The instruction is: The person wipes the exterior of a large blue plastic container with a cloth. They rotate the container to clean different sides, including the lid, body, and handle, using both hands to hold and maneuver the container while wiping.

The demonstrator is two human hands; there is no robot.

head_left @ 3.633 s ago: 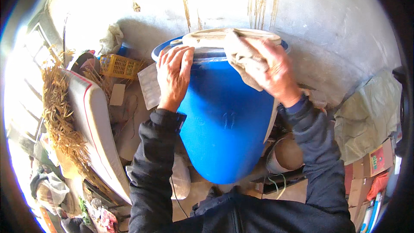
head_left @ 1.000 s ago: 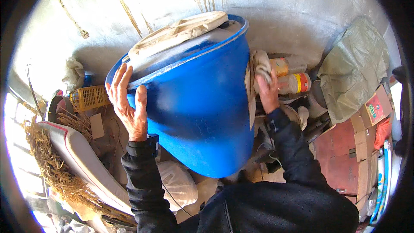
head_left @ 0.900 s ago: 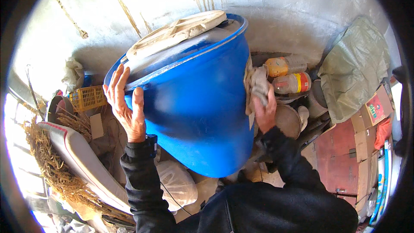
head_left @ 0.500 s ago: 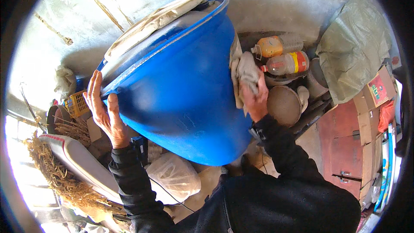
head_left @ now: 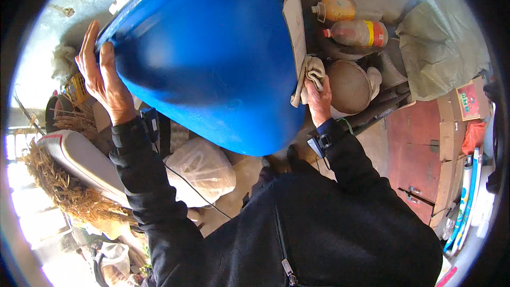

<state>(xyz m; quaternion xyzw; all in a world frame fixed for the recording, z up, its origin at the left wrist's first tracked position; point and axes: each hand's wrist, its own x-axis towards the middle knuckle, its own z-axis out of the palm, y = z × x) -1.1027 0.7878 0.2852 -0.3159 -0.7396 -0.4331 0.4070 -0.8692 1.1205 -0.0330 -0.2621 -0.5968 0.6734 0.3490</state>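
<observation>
The barrel (head_left: 218, 69) leans, its rim off to the upper left. At that rim, the left hand (head_left: 109, 90) rests with thumb and fingers well apart, the thumb on the blue wall. On the barrel's right side, the right hand (head_left: 319, 101) has its fingers clamped on a bunched cloth (head_left: 313, 72). Right of the barrel lie two bottles (head_left: 353, 33), above a round bucket (head_left: 348, 87); what they contain is unclear. Below and left of the barrel sits a translucent bag (head_left: 202, 170). The barrel's inside is hidden.
</observation>
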